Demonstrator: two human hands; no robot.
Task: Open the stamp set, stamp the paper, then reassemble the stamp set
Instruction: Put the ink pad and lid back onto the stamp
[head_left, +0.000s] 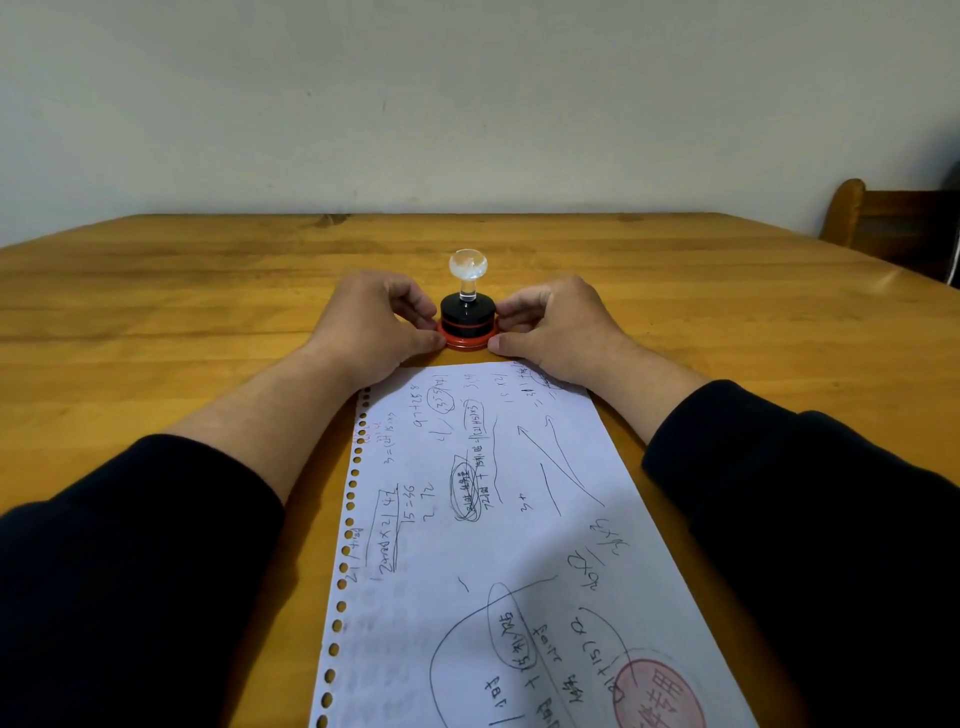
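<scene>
Two hands flank the upright stamp set (467, 312) beyond the paper (493, 519): left hand (379, 325) and right hand (556, 325) equally near, fingertips pinching its red base, handle pointing straight up.

the light is soft and rather dim, with a warm cast on the table (156, 291) and a greyish, faintly green wall (467, 104) that darkens toward the upper corners. the paper (519, 519) is the brightest area but not blown out; a broad soft shadow crosses its near right part. faint shadows lie under the hands (374, 322) and forearms. the clear knob (468, 266) of the stamp carries small white highlights. the dark sleeves (130, 571) lose nearly all detail. wide-angle distortion bows the table's far edge and stretches the near corners. focus is fair at the centre, and the handwriting stays sharp enough to see.
</scene>
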